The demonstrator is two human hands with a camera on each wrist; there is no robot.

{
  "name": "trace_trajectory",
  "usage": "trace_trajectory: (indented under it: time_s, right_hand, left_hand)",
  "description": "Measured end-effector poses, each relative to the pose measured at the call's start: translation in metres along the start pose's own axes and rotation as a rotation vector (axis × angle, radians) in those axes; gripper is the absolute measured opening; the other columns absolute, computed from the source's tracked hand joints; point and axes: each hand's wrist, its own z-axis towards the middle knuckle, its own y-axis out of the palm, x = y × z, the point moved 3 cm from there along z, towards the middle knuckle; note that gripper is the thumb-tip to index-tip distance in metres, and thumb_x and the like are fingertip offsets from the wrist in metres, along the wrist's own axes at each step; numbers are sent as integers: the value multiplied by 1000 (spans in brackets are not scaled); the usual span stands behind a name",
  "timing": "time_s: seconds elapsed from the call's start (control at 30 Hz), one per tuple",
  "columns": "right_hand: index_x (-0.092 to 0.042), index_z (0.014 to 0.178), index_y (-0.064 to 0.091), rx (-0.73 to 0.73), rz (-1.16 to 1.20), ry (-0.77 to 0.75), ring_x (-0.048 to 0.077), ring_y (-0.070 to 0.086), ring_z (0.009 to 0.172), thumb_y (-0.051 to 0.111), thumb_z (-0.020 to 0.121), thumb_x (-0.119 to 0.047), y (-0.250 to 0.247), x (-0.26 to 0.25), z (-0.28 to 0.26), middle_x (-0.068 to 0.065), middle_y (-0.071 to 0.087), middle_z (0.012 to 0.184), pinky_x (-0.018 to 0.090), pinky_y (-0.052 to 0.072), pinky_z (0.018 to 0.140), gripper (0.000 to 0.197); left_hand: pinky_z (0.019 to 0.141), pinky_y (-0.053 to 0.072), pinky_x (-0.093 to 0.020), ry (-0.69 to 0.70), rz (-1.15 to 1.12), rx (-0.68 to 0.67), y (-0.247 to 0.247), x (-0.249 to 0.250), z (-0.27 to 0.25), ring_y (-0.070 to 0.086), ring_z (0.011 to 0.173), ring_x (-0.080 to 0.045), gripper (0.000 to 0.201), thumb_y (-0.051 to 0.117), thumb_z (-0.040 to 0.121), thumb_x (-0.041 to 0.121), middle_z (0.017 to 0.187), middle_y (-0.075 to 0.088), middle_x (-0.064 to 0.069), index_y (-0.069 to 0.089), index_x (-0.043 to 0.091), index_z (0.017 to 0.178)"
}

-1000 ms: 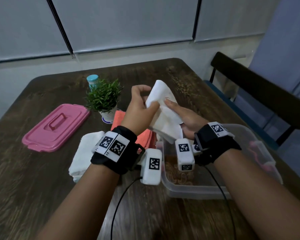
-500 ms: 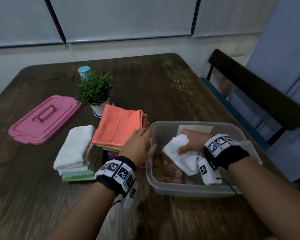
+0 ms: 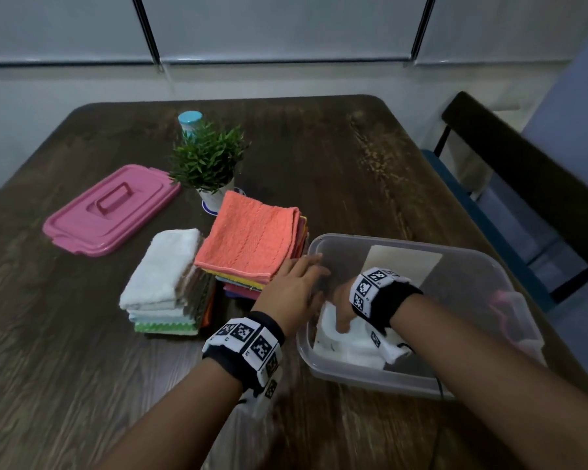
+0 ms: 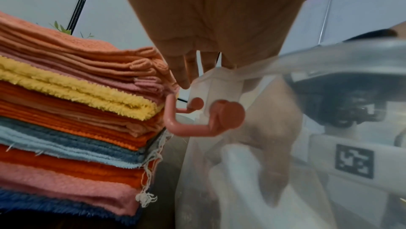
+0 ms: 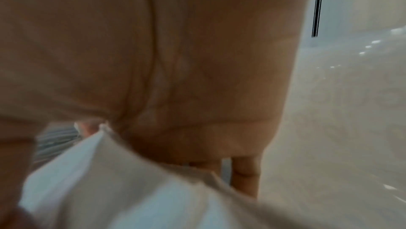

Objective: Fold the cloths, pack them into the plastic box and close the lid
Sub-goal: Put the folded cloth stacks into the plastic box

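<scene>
The clear plastic box (image 3: 370, 378) stands at the right of the table. My right hand (image 3: 342, 310) is down inside its near left part, holding a folded white cloth (image 3: 347, 347) against the bottom. In the right wrist view the white cloth (image 5: 110, 189) runs up between thumb and palm of that hand (image 5: 197, 76). My left hand (image 3: 306, 273) rests with straight fingers on the box's left rim, beside the stack of coloured cloths (image 3: 252, 239) topped by an orange one. The pink lid (image 3: 112, 208) lies at the far left.
A second stack topped with white cloths (image 3: 163, 266) sits left of the coloured stack. A small potted plant (image 3: 207, 161) and a blue-capped bottle (image 3: 190, 118) stand behind. A pink latch (image 4: 197, 121) hangs on the box's end. A dark chair (image 3: 523, 171) stands at the right.
Both hands came down from mid-air. The right hand carried the white cloth into the box and lowered it to the near left corner. The left hand let go and moved to the rim.
</scene>
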Motion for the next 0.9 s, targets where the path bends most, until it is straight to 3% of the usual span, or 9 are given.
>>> trace_trajectory:
  time_s: [0.1, 0.2, 0.33, 0.47, 0.57, 0.63, 0.7, 0.83, 0.9]
  right_hand:
    - [-22, 133, 49, 101, -61, 8, 29, 52, 116, 68, 78, -40, 1, -4, 14, 6, 54, 132, 41, 42, 96, 61]
    - [-8, 144, 36, 189, -33, 43, 28, 41, 131, 51, 96, -27, 5, -6, 23, 14, 39, 146, 35, 29, 109, 53]
    - [-16, 124, 54, 285, 29, 45, 28, 59, 110, 59, 88, -24, 3, -3, 27, 10, 61, 119, 40, 49, 93, 37]
    - [-19, 119, 56, 326, 158, 26, 27, 61, 106, 59, 87, -22, -7, 3, 30, 6, 62, 118, 39, 51, 88, 32]
    - [-20, 109, 60, 323, 113, 16, 26, 64, 95, 64, 85, -30, 0, 2, 25, 3, 65, 103, 37, 52, 79, 27]
    - [-21, 110, 59, 180, 47, 33, 27, 63, 94, 70, 77, -47, 18, 0, 24, 2, 63, 101, 38, 52, 81, 44]
    - [-25, 118, 53, 68, 6, 44, 26, 59, 101, 74, 66, -58, 33, 0, 24, 1, 60, 116, 44, 51, 87, 66]
    - [-28, 143, 27, 102, -14, 49, 32, 45, 126, 82, 63, -48, 41, 0, 26, 9, 39, 143, 49, 44, 100, 99]
    - [-29, 147, 18, 120, -32, 79, 37, 39, 131, 81, 67, -45, 42, 0, 28, 13, 29, 148, 50, 41, 103, 103]
  left_hand:
    - [110, 29, -33, 7, -19, 12, 0, 0, 0, 27, 135, -17, 41, 51, 94, 27, 152, 31, 6, 47, 28, 135]
    - [109, 29, -33, 11, -42, 22, 1, 0, -2, 28, 135, -18, 39, 50, 95, 27, 152, 32, 5, 49, 26, 133]
    - [110, 28, -32, 15, -62, 40, 4, -3, -2, 29, 135, -18, 36, 50, 94, 26, 151, 33, 5, 52, 25, 130]
    - [110, 29, -33, 23, -69, 51, 6, -5, -2, 32, 134, -19, 34, 53, 93, 24, 150, 36, 4, 54, 23, 127]
    - [109, 28, -30, 22, -83, 62, 6, -5, -3, 32, 133, -18, 34, 54, 93, 23, 150, 36, 5, 55, 23, 127]
    - [109, 25, -26, 19, -85, 58, 6, -5, -3, 29, 134, -16, 35, 52, 94, 24, 151, 33, 6, 53, 23, 129]
    - [109, 25, -26, 17, -83, 58, 5, -4, -3, 28, 135, -15, 35, 52, 95, 24, 152, 32, 7, 52, 24, 130]
    - [110, 26, -27, 7, -80, 39, 5, -3, -3, 26, 136, -14, 35, 49, 96, 26, 153, 29, 8, 50, 25, 131]
    - [110, 27, -29, 3, -83, 29, 5, -3, -3, 25, 137, -14, 35, 48, 96, 27, 154, 28, 9, 50, 26, 131]
